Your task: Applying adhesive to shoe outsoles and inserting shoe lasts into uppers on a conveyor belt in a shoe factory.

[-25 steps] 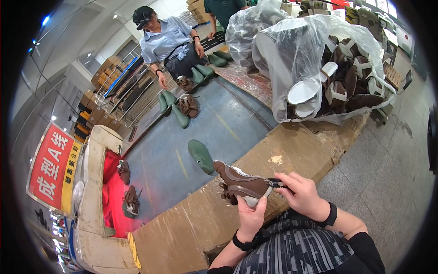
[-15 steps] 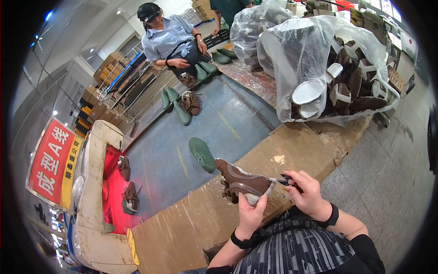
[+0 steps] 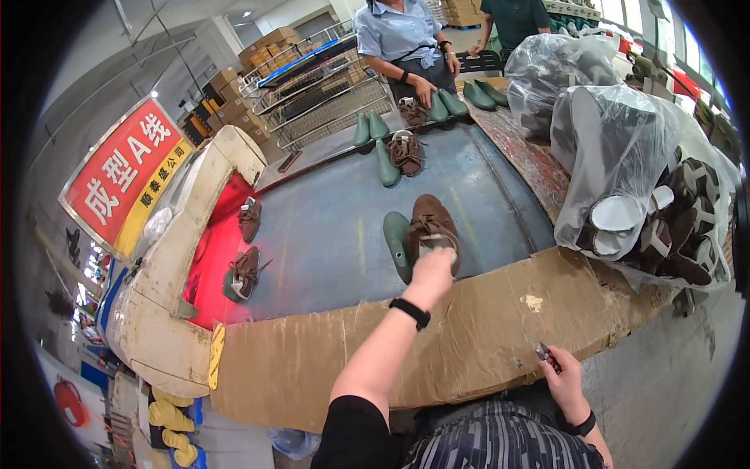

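Observation:
A brown lace-up shoe upper [image 3: 432,219] is on the blue worktable, its toe pointing away from me. My left hand [image 3: 434,270] is stretched far out and closed on its heel end, slightly blurred. Just left of that upper lies a green shoe last [image 3: 398,244]. Close to my body, over the front edge of the cardboard, my right hand [image 3: 566,381] grips a small dark hand tool with a pointed metal tip [image 3: 546,354]; its exact kind is unclear.
Brown cardboard [image 3: 328,344] covers the front edge. Clear bags of uppers [image 3: 617,213] stand at right. More green lasts [image 3: 383,162] and brown uppers [image 3: 406,152] sit at the far edge, near a co-worker [image 3: 402,35]. A red-lit opening [image 3: 215,258] is at left.
My left hand has carried the brown upper forward onto the blue surface beside the green last. My right hand has drawn away from it, still holding the tool. The view has shifted.

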Motion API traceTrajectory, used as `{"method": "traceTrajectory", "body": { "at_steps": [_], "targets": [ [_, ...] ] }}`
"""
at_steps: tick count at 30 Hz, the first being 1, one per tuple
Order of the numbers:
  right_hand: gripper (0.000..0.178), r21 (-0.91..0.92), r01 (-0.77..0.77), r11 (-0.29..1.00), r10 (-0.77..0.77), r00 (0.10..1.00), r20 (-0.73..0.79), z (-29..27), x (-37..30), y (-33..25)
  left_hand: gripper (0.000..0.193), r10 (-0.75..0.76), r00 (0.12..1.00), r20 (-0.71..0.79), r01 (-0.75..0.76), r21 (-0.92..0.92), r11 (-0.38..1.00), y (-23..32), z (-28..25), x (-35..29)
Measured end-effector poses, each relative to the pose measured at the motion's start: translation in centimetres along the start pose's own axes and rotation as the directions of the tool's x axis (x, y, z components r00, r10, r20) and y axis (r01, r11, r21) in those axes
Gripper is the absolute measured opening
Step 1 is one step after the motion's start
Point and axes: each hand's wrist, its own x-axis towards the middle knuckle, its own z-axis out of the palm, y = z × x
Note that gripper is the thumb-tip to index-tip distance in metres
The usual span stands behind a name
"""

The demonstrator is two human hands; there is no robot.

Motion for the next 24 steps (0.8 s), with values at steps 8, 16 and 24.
{"method": "traceTrajectory", "body": {
  "at_steps": [8, 16, 24],
  "targets": [
    [0.02, 0.213, -0.198, 0.957, 0.204, 0.979, -0.008, -0.1, 1.4, 1.4, 0.057, 0.042, 0.99, -0.133, -0.062, -0.145, 0.987, 0.0, 5.4, -1.2],
    [0.012, 0.367, 0.048, 0.929, 0.108, 0.914, -0.392, -6.9, 8.0, 0.5, 0.04, 0.043, 0.985, 0.166, 0.099, -0.758, 0.645, 6.2, 1.6, -13.0],
    [0.021, -0.234, 0.148, 0.961, -0.275, 0.589, -0.759, -20.4, 17.8, 2.8, 0.034, 0.153, 0.928, 0.341, 0.191, -0.785, 0.589, 11.5, 1.2, -14.9]
  ]
}}
